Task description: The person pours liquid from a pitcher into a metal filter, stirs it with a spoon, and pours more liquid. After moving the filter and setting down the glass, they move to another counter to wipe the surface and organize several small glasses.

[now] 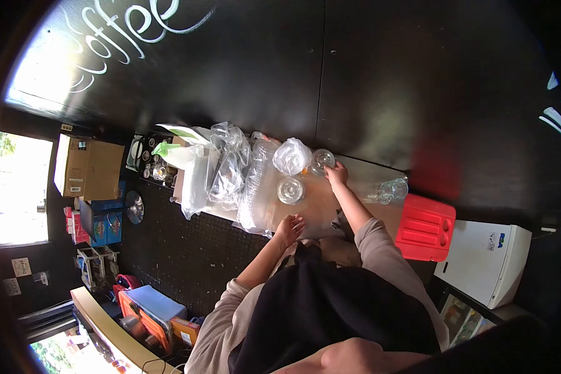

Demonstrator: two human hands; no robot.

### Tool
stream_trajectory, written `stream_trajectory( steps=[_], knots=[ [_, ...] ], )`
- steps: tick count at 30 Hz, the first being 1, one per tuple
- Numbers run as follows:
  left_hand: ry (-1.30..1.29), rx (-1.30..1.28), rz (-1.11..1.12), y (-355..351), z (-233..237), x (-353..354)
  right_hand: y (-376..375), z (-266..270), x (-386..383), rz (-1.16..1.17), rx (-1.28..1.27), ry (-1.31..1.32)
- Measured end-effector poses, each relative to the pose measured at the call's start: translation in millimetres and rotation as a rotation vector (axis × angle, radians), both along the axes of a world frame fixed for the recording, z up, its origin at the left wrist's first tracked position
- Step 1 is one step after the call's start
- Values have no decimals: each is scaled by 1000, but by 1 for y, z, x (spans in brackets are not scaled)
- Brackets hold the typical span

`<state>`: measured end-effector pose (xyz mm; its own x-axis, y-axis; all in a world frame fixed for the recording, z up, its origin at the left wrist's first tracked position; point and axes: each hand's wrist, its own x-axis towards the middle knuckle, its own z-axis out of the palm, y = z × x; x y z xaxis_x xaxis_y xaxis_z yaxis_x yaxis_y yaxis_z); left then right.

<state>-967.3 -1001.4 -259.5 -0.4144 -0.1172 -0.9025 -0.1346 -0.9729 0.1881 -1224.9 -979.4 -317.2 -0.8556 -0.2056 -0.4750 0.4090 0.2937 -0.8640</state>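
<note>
My right hand [337,175] is stretched toward the back edge of the metal-topped table [318,218], its fingers closed on the rim of a clear plastic cup [321,159]. A second clear round cup or tub [290,190] stands on the table, apart from both hands. My left hand [291,229] hovers near the front edge with its fingers apart and holds nothing. Beside the gripped cup sits a knotted white plastic bag [292,156], its contents hidden. Left of it lies a long sleeve of nested clear cups [258,181].
More clear plastic bags [227,171] are heaped on the table's left part. Clear glass-like items [393,191] lie at its right end, beside a red plastic lid or case [426,227]. A white fridge [480,262] stands farther right. Cardboard boxes [88,167] are at far left.
</note>
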Motion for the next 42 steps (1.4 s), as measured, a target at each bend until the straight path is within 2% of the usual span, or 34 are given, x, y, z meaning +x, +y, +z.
stream_trajectory(
  steps=[4,6,9,13,15,19,21,22,24,25,26,27,30,32,35,42],
  knots=[
    [0,1,0,1,-2,5,0,20,-6,60,-15,-138],
    [-6,7,4,2,-2,5,2,13,-11,90,-57,-190],
    [-13,-8,-1,4,1,4,7,8,-11,95,-162,-207],
    [3,11,-1,5,-3,3,15,17,-12,157,-137,-223],
    [14,11,3,5,-6,3,24,34,-12,160,-56,-249],
    [59,13,-19,9,-10,2,66,71,-8,199,-78,-263],
    [73,15,-35,11,-9,-1,102,78,-6,373,-123,-158],
    [78,16,-45,12,-9,-3,121,76,-2,365,-122,-153],
    [46,47,-82,13,-12,-9,157,66,10,665,27,301],
    [48,47,-98,14,-14,-11,174,70,23,671,100,391],
    [65,53,-108,17,-14,-12,191,76,35,711,57,531],
    [81,58,-119,19,-13,-13,206,73,46,814,183,614],
    [55,56,-142,20,-15,-18,239,75,74,917,272,702],
    [58,50,-150,22,-18,-17,246,75,82,1069,342,896],
    [39,44,-148,25,-14,-15,251,46,101,1191,454,922],
    [25,39,-151,30,-19,5,243,20,114,1014,580,1124]
  ],
)
